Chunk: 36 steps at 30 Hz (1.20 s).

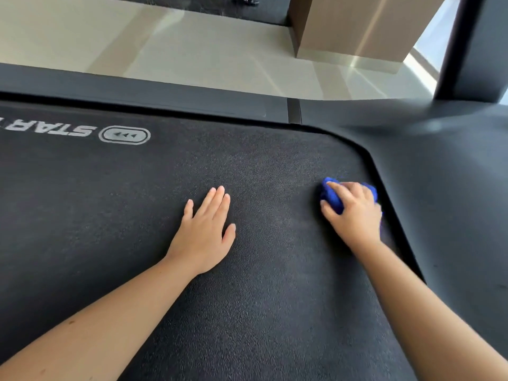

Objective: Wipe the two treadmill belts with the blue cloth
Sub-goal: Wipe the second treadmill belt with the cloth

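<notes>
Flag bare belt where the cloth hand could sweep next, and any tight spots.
Bare belt lies between the left hand and the right hand, also from the left hand up to the printed logo and far rail. Tight: the right hand grips the blue cloth close to the curved dark cover.

The treadmill belt [247, 270] is black with a fine grainy, speckled texture. On it there are pale grey letters [49, 129] and a pale grey oval mark [124, 135] with small dark arrows inside. The cloth [334, 198] is bright blue. The side rail [137, 96] is dark grey and smooth. The floor [165, 48] is cream with light reflections. The pillar [357, 26] is brown.
</notes>
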{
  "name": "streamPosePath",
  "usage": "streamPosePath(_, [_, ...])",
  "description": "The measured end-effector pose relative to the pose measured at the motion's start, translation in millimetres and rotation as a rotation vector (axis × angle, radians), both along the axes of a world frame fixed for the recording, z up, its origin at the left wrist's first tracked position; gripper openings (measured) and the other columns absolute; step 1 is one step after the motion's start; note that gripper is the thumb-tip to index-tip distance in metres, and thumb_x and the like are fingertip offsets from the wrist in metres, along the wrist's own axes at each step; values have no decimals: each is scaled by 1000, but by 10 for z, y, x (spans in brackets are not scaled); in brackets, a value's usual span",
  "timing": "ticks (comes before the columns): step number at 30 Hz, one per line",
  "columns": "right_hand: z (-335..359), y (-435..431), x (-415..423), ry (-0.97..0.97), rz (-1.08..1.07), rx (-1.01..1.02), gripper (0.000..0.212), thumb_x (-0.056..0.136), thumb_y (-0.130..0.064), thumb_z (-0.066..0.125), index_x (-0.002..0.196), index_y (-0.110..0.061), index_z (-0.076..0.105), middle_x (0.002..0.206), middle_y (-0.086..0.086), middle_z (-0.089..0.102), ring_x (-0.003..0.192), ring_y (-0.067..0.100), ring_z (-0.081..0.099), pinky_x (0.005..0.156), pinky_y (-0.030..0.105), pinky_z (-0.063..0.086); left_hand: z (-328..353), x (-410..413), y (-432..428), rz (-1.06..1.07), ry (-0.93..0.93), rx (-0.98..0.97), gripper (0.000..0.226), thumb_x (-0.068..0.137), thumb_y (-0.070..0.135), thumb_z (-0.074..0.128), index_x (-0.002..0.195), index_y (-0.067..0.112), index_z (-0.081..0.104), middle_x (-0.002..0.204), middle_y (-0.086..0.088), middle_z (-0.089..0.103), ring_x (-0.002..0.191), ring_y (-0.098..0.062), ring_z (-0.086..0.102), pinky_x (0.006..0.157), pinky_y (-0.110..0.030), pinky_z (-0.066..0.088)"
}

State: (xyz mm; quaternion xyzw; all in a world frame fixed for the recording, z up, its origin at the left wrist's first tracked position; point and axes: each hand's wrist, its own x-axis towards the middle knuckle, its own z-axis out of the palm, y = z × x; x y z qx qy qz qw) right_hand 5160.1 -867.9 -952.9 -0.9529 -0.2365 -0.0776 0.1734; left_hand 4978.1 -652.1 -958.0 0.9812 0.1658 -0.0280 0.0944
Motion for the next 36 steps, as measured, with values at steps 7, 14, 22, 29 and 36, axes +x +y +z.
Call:
streamPosePath(7, [-122,252,-882,-181,297,25,43,76,-47,48,106,-25,69,108,-1,64,110,25,53,73,43,48,58,-82,-60,203,8,17,63,97,38,23,149,9,1,157,-4,-7,144,-17,-9,114,-48,2])
streamPosePath(14, [-92,1026,-350,-124,320,76,41,76,-45,52,107,-25,70,107,1,66,110,32,57,75,51,44,49,-33,-45,172,101,77,66,98,43,16,147,7,-10,155,-8,-18,142,-21,-17,114,-48,1])
streamPosePath(22, [-36,1912,99,41,289,-24,40,89,-43,55,127,-33,55,130,-8,51,127,19,34,97,45,29,64,-13,-9,171,126,84,67,97,43,16,146,7,-12,154,-8,-21,141,-20,-20,113,-48,0])
streamPosePath(29, [-84,883,-590,-142,597,108,41,76,-44,52,109,-25,69,111,-5,65,112,23,55,80,41,44,56,-7,-1,160,127,66,67,98,42,18,147,7,-12,154,-8,-21,141,-20,-20,113,-49,-2])
streamPosePath(36, [-60,919,-581,-104,652,115,41,74,-46,54,108,-29,69,108,-6,66,107,23,60,78,43,48,25,-1,-23,167,114,92,67,97,43,17,147,6,-10,154,-10,-19,142,-21,-18,113,-50,-1])
